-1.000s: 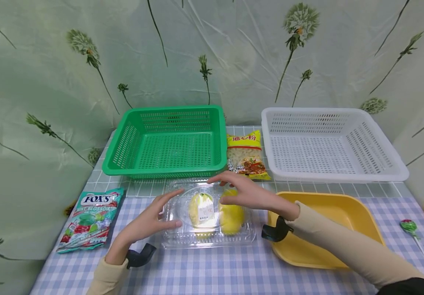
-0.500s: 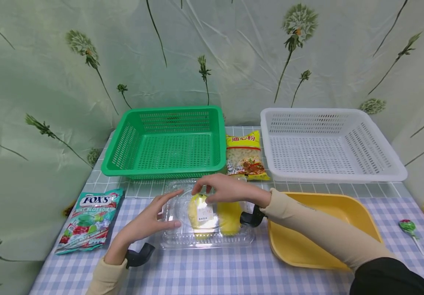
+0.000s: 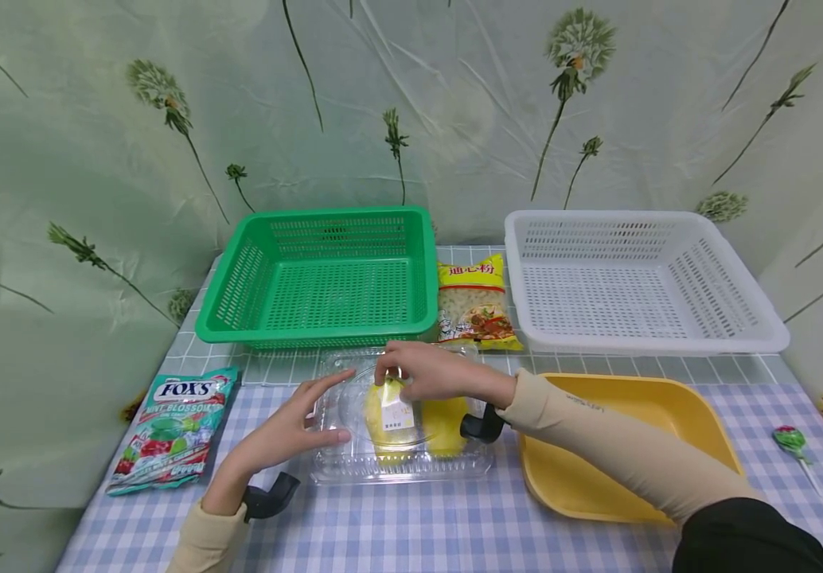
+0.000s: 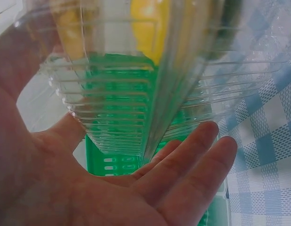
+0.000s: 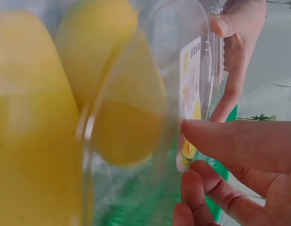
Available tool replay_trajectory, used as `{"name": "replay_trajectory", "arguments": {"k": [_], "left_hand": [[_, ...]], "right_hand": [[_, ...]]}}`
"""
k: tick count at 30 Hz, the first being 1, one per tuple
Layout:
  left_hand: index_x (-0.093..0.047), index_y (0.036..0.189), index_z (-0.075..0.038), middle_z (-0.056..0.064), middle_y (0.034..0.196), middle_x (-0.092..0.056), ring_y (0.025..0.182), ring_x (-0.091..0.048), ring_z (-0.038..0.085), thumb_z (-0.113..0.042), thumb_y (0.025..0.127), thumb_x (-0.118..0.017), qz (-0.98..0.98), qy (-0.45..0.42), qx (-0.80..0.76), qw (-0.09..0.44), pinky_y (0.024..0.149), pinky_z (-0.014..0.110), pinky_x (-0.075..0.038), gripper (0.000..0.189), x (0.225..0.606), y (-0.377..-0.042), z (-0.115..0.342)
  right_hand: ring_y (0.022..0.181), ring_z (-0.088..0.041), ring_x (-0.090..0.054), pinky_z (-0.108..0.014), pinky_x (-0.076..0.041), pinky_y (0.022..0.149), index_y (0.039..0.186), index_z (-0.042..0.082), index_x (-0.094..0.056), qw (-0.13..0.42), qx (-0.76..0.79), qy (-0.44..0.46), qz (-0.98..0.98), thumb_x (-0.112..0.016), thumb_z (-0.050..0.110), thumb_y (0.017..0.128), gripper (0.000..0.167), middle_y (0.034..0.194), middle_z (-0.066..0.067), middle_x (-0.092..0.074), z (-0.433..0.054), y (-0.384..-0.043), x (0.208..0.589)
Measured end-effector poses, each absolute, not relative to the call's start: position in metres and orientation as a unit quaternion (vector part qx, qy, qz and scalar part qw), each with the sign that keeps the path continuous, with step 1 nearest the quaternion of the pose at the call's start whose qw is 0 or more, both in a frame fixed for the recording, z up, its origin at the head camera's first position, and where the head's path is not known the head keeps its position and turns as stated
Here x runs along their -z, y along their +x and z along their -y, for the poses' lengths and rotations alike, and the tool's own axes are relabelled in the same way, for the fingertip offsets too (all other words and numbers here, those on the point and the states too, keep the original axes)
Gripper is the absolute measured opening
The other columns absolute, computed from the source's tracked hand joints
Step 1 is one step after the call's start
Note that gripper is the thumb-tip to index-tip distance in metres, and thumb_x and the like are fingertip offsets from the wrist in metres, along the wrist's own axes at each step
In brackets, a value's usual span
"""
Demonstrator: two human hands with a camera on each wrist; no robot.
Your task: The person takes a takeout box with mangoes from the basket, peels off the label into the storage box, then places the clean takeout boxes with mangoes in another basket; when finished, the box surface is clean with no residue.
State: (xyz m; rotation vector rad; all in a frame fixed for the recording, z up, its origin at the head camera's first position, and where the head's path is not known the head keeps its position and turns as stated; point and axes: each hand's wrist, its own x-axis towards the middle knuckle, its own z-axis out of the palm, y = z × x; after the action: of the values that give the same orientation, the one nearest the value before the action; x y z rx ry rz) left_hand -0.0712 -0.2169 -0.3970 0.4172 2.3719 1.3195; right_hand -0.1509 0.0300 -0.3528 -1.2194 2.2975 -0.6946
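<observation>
A clear plastic clamshell box point(image 3: 397, 473) lies in the middle, with yellow mango-shaped fruits point(image 3: 443, 430) inside. My left hand point(image 3: 290, 436) rests against the box's left side, thumb toward the front and index finger stretched toward the back. In the left wrist view its fingers point(image 4: 188, 165) lie extended along the ribbed wall. A printed white label point(image 3: 397, 415) sticks to the lid. My right hand point(image 3: 440, 374) has its thumb on the label point(image 5: 190, 84) and its bent index finger at the label's end, as the right wrist view shows. Its forearm covers part of the yellow tray.
Behind the box stand a green basket point(image 3: 333, 338) and a white basket point(image 3: 658, 344), with a pasta bag point(image 3: 476, 306) between them. A Fox's candy bag point(image 3: 175, 430) lies left. On the right are a yellow tray point(image 3: 626, 386) and a lollipop point(image 3: 791, 442).
My right hand has moved left from over the right-hand fruit to the label, and its thumb and index finger have drawn closer together. The left hand and the box have barely moved.
</observation>
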Motion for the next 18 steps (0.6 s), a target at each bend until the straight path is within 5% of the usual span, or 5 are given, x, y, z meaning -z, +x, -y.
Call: {"name": "replay_trajectory", "arguments": {"k": [12, 18], "left_hand": [[-0.028, 0.151, -0.023, 0.021, 0.149, -0.023, 0.134, -0.023, 0.046, -0.024, 0.089, -0.070, -0.840, 0.165, -0.481, 0.191, 0.095, 0.066, -0.035, 0.076, 0.4018, -0.0717, 0.2201], [-0.028, 0.152, -0.022, 0.021, 0.149, -0.023, 0.134, -0.022, 0.047, -0.023, 0.089, -0.070, -0.842, 0.166, -0.477, 0.191, 0.094, 0.068, -0.035, 0.075, 0.4003, -0.0721, 0.2193]], "right_hand": [[0.093, -0.016, -0.050, -0.027, -0.045, 0.080, 0.102, 0.014, -0.062, 0.193, 0.243, -0.457, -0.834, -0.062, -0.010, 0.074, 0.037, 0.105, -0.002, -0.055, -0.0275, -0.1492, 0.3511], [0.080, -0.015, -0.048, -0.024, -0.045, 0.069, 0.100, 0.013, -0.062, 0.220, 0.291, -0.451, -0.814, -0.059, -0.012, 0.077, 0.034, 0.103, -0.004, -0.053, -0.0311, -0.1522, 0.3517]]}}
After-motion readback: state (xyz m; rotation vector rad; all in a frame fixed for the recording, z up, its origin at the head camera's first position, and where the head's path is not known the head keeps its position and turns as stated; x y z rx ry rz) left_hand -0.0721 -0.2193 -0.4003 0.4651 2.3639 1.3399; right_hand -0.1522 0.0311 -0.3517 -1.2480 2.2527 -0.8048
